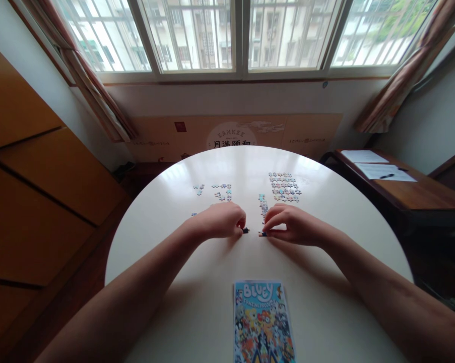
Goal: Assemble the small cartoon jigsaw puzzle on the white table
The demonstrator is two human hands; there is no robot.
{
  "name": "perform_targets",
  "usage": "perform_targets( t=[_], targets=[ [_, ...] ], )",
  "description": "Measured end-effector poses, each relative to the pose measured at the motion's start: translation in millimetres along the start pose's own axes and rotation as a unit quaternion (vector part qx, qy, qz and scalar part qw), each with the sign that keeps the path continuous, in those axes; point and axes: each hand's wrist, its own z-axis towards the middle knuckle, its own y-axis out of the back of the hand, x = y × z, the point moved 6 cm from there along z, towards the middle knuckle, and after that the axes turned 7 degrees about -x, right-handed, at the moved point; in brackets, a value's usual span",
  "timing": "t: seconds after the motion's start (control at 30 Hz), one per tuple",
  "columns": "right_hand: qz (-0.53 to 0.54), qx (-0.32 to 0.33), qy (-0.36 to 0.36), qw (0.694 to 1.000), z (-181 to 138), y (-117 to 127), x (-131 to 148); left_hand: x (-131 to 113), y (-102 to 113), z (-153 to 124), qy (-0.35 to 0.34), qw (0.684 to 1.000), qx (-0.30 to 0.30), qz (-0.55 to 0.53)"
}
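Note:
Between the fingertips of my left hand (227, 220) is a small dark puzzle piece (246, 230), held just above or on the white table. My right hand (293, 224) pinches another dark puzzle piece (263, 234) at the lower end of a narrow joined strip of puzzle pieces (263, 204). The two pieces are a short gap apart. Loose puzzle pieces (223, 191) lie beyond my left hand, some partly hidden by it. Rows of puzzle pieces (283, 186) lie beyond my right hand. A colourful picture sheet marked "BLUEY" (264, 322) lies nearest to me.
The round white table (197, 312) has a curved edge on both sides. To the right stands a wooden side table (419, 196) with papers (386, 172) and a dark pen. Behind are a printed cardboard panel (155, 136) and windows; an orange-brown cabinet (30, 201) is at left.

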Motion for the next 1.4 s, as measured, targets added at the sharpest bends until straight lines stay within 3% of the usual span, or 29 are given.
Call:
perform_targets(
  t=[0.53,0.83,1.07,1.4],
  targets=[
    [-0.009,0.022,-0.012,1.000,0,-3,-1,-19,-5,6,-0.045,0.999,-0.015,-0.004],
    [-0.010,0.023,-0.018,1.000,0,-3,-1,-14,-7,8,-0.065,0.997,-0.029,-0.012],
    [-0.006,0.021,-0.022,1.000,0,-3,-1,-12,-11,13,-0.032,0.997,-0.066,-0.011],
    [-0.002,0.020,-0.014,1.000,0,-4,-2,-11,-16,17,-0.045,0.993,-0.051,-0.099]
  ],
)
